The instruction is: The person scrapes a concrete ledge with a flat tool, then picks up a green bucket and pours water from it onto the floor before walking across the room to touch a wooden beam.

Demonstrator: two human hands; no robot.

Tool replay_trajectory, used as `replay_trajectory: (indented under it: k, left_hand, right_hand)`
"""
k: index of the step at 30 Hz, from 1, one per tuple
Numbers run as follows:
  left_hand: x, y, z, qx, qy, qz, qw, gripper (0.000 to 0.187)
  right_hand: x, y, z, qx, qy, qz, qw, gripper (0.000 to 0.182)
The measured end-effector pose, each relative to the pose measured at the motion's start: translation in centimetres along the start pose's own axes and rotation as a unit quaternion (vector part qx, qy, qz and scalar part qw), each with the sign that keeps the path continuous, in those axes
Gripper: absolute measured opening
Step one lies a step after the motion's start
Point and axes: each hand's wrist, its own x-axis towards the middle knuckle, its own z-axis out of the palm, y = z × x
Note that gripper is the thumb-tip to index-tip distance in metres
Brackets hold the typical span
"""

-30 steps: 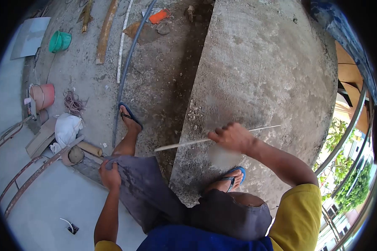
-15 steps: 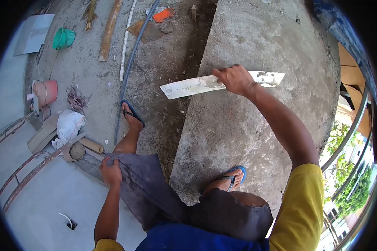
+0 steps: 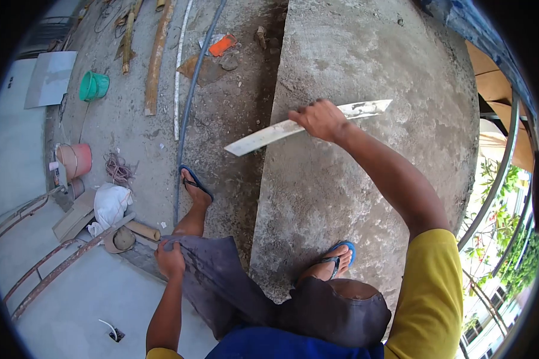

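My right hand [image 3: 321,119] is wrapped round the middle of a long white strip [image 3: 259,140], flat like a straightedge and smeared with grey. Its left end reaches past the edge of a raised concrete slab [image 3: 326,191], while the rest overlaps the slab in this view. At the lower left, my left hand [image 3: 170,258] closes on the hem of the dark grey trouser leg [image 3: 218,272], drawn out over my knee. One foot in a blue flip-flop [image 3: 342,257] rests on the slab; the other flip-flop [image 3: 196,182] is on the lower floor.
A blue-grey hose [image 3: 191,90], a white pipe [image 3: 179,78] and wooden poles [image 3: 157,66] lie along the floor. Green [image 3: 94,86] and red [image 3: 73,160] buckets, a white sack [image 3: 111,206] and a rusty metal rail [image 3: 63,257] are at left. An orange piece [image 3: 223,45] lies near the slab.
My right hand and the strip have shifted slightly left, and the strip has tilted so its face shows narrower. My left hand still grips the trouser leg. The camera view has shifted a little.
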Motion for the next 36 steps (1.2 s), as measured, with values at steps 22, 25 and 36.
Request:
replay_trajectory:
  k: [22,25,36]
  left_hand:
    - [0.4,-2.1,0.8,0.008,0.004,-0.003,1.000,0.042]
    - [0.6,-1.6,0.6,0.008,-0.001,-0.003,1.000,0.043]
    - [-1.1,2.6,0.3,0.026,-0.006,0.060,0.998,0.046]
  right_hand:
    - [-7.0,6.3,3.4,0.100,0.159,0.568,0.802,0.021]
    - [3.1,0.0,1.4,0.144,0.185,0.455,0.859,0.026]
    - [-4.3,-2.1,-1.1,0.271,0.233,0.395,0.846,0.017]
